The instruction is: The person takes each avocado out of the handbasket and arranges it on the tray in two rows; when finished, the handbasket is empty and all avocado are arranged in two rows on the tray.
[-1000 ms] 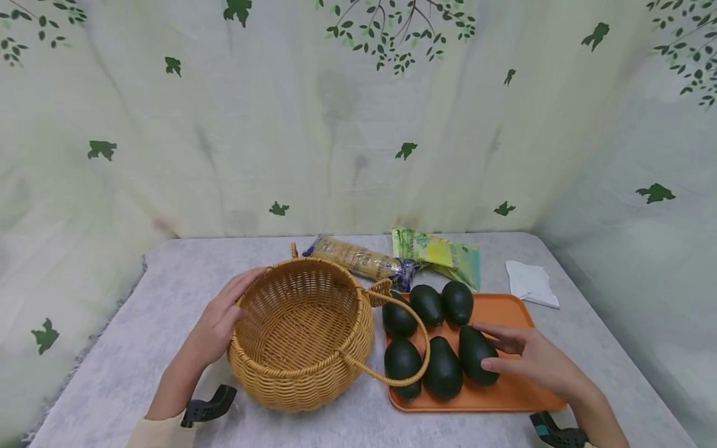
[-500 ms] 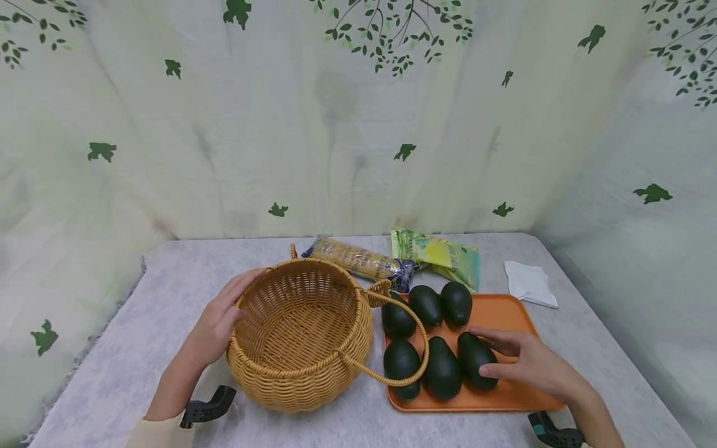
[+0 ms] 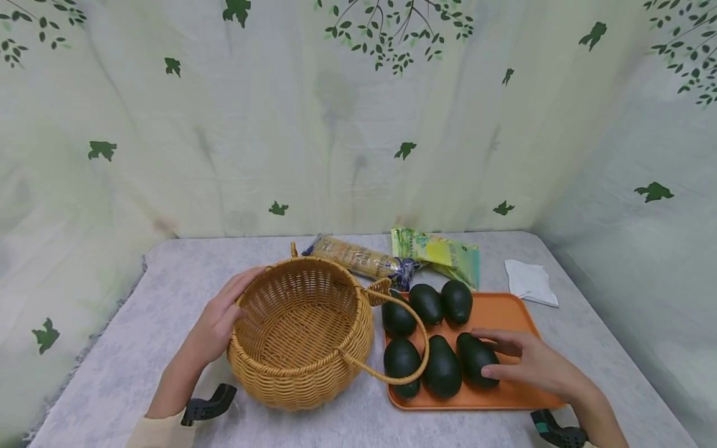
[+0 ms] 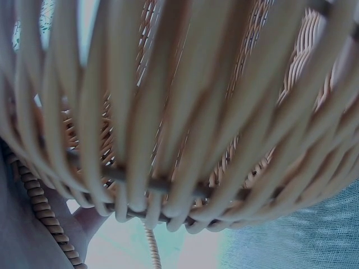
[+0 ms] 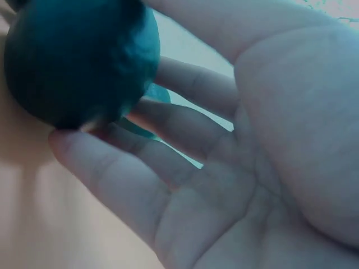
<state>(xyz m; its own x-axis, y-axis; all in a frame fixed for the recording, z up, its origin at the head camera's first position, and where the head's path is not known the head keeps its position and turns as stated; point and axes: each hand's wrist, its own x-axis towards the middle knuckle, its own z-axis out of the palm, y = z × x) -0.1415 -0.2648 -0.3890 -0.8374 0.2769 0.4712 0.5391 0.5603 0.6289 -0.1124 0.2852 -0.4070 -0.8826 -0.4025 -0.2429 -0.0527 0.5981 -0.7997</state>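
Observation:
My left hand [image 3: 215, 317] grips the left rim of a round wicker basket [image 3: 299, 373], with the thumb over the edge. Nothing lies inside the basket, and its looped handle hangs out to the right over the tray. Its woven wall [image 4: 168, 112] fills most of the left wrist view. On the orange tray [image 3: 504, 311] sit several dark green avocados. My right hand [image 3: 534, 364] holds the front right avocado [image 3: 475, 359] between thumb and fingers. In the right wrist view the fingers curve around this avocado [image 5: 84, 61], away from the palm.
Behind the basket lies a pack of pasta [image 3: 358, 258] in clear and blue wrapping. A green and yellow packet [image 3: 439, 252] is to its right. A folded white tissue [image 3: 531, 283] rests beyond the tray's right corner. Two avocados [image 3: 400, 361] sit partly behind the basket handle.
The avocado in my right hand has tipped slightly and its top has come a little lower and left, with the hand hardly shifting. My left hand and the basket stay put.

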